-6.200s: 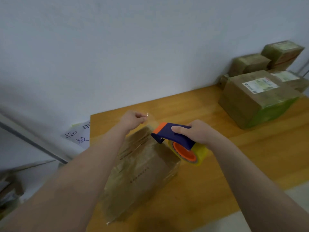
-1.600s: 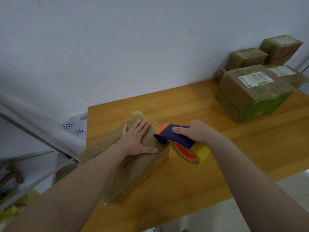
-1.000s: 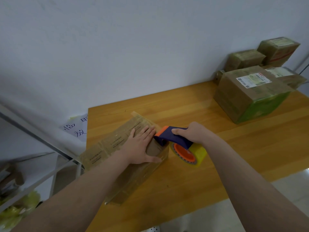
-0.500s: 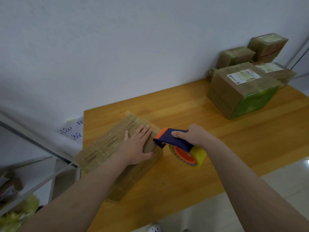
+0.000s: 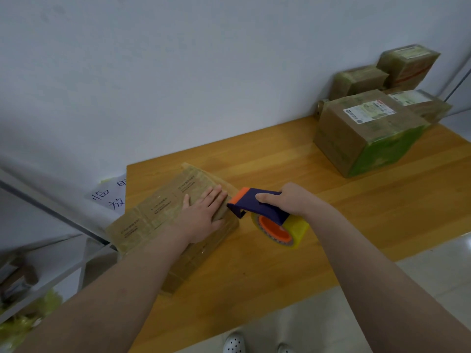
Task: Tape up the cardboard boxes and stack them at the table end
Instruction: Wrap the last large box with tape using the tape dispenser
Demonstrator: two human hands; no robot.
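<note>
Box (image 5: 158, 212) at counter's (image 5: 331, 212) L edge, flat L grip (image 5: 201, 217) pressing top; R grip (image 5: 288, 200) round tape dispenser (image 5: 254, 203); stacked boxes (image 5: 356, 133) well apart.

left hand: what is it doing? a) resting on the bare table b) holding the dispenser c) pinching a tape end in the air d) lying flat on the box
D: the left hand lies with straight fingers flat on top of the box, while the right hand is the one gripping the dispenser.
</note>
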